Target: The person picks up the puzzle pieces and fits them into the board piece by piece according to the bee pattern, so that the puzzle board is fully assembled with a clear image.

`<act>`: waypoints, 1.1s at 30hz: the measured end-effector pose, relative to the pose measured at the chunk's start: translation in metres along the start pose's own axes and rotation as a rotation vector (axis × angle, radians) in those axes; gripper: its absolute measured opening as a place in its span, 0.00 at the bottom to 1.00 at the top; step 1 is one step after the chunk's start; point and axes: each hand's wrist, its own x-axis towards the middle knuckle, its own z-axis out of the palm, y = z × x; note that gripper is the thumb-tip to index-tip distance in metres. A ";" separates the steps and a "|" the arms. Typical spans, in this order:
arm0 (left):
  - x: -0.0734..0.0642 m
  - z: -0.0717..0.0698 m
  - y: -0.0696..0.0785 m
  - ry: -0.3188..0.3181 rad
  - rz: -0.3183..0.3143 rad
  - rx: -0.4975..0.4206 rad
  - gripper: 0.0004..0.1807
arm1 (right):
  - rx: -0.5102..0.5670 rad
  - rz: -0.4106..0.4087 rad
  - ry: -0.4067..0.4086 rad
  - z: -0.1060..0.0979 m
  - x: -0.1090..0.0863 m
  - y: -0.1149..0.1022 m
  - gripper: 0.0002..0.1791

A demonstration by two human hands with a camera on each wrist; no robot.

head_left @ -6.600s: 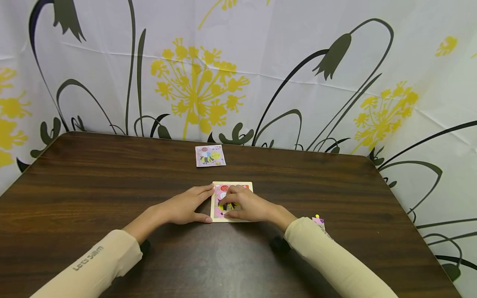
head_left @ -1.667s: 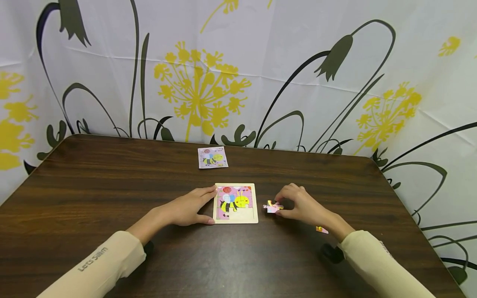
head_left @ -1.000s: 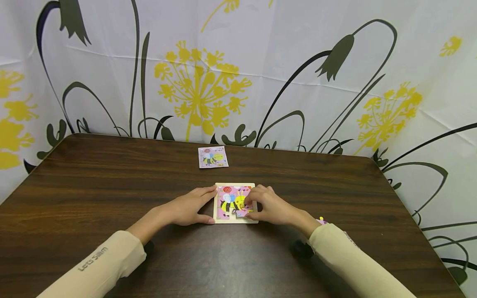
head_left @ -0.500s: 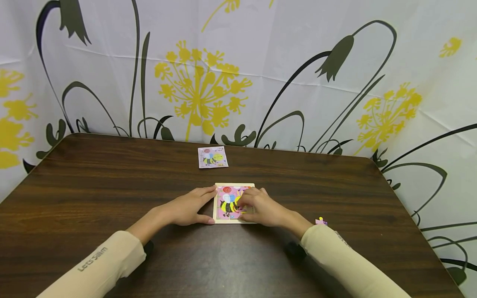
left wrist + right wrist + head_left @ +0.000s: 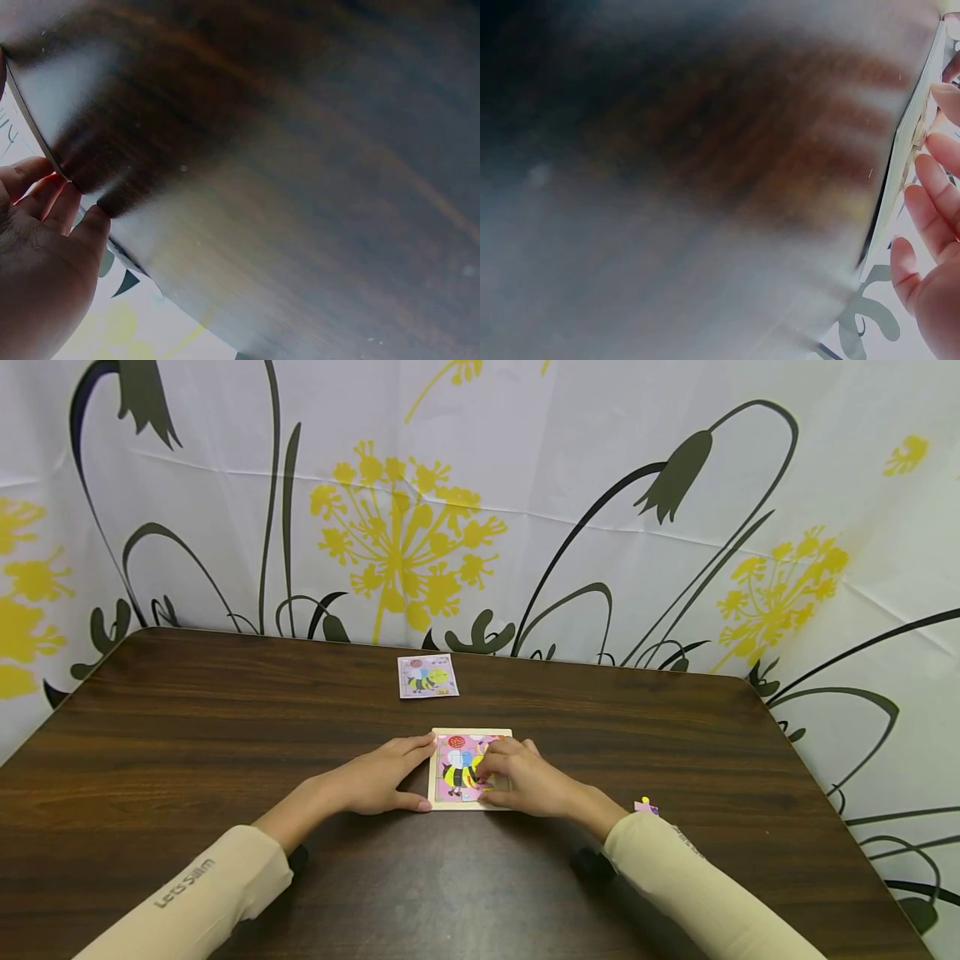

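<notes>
A square jigsaw tray (image 5: 471,732) with a pale rim holds a pink bee picture, in front of me in the head view. Along its left edge lies my left hand (image 5: 375,777), fingers near the top corner and thumb at the bottom one. My right hand (image 5: 532,779) pinches a puzzle piece (image 5: 470,794) low in the tray and covers most of its lower right part. The left wrist view has the left fingertips touching the tray's edge (image 5: 34,127). In the right wrist view, the right hand (image 5: 937,225) bends over the tray.
A loose puzzle piece (image 5: 646,807) lies on the dark wooden table (image 5: 225,718), beside my right sleeve. Behind the tray is a card (image 5: 428,676) printed with the same bee. A flowered cloth (image 5: 570,460) hangs beyond the table's far edge.
My right hand has carried the puzzle piece left from the table into the tray's lower part. Over the last half second the piece has settled flatter. The left hand stays at the tray's edge.
</notes>
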 end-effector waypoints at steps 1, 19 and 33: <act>0.000 0.000 0.000 0.001 0.000 0.000 0.42 | 0.001 0.001 0.000 0.000 0.000 0.000 0.09; 0.000 -0.002 -0.001 0.008 0.016 0.003 0.42 | 0.000 -0.014 -0.004 0.000 0.000 0.001 0.07; 0.000 -0.001 -0.002 -0.002 0.009 0.005 0.42 | -0.011 -0.032 -0.048 -0.003 0.001 0.001 0.13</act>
